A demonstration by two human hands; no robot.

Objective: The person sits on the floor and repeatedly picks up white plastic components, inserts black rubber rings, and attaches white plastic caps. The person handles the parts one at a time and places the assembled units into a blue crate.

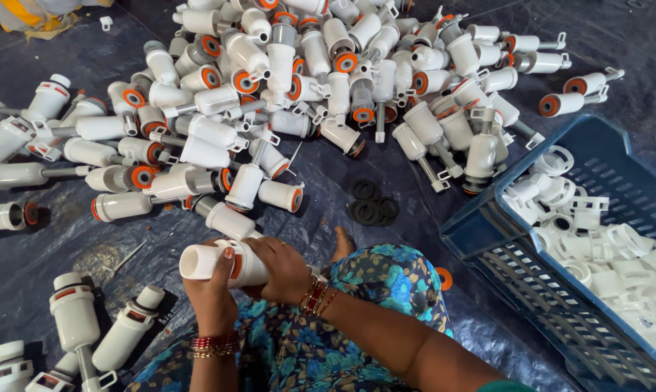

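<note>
Two hands meet on one white plastic valve body [222,263] low in the head view, just above the person's lap, which is covered in blue floral cloth [375,283]. The left hand [212,290] comes up from below and wraps around the open, tube-like end of the part, thumb laid across its top. The right hand [284,267] closes over the other end, fingers curled tight around it, so that end is hidden; an orange ring shows between the two grips. Both wrists carry red and gold bangles [214,343].

Beyond the hands, a big heap of similar white parts with orange rings [299,87] spreads over the dark blue plastic sheet [66,247] on the floor. A small cluster of black rubber rings [371,203] lies on the sheet between the heap and the lap. To the right stands a blue slatted crate [531,283] filled with small white plastic fittings [618,254]. At lower left, a few finished-looking white pieces [99,327] lie apart from the heap.
</note>
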